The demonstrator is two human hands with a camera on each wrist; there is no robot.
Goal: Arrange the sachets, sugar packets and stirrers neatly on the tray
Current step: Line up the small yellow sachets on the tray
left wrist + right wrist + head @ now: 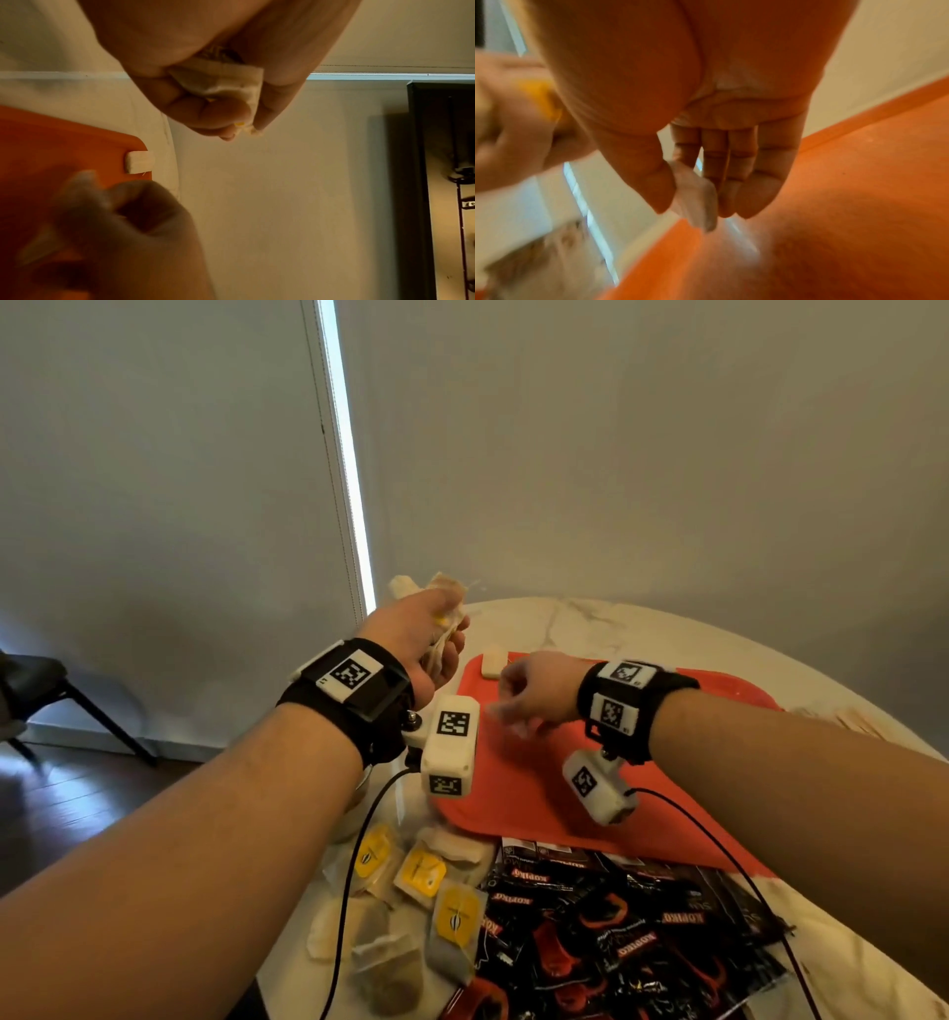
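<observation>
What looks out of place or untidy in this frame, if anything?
One white packet sits askew at the red tray's far left corner, overhanging the rim. Tea bags and black sachets lie jumbled on the table, off the tray. The left hand holds a bunch of tea bags; the right hand pinches something white.

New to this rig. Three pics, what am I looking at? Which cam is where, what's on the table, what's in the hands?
No robot here: a person works with bare hands, wearing a camera on the head and one on each wrist. The head view looks down at both arms; the wrist views look along each palm.

On the marble table lies an orange tray with one small white packet in its far corner. Nearer the person are loose tea bags with yellow tags and a heap of black coffee sachets.

The left hand grips a bunch of tea bags. The right hand, over the tray, pinches a small white packet between its thumb and fingers; it is blurred.
</observation>
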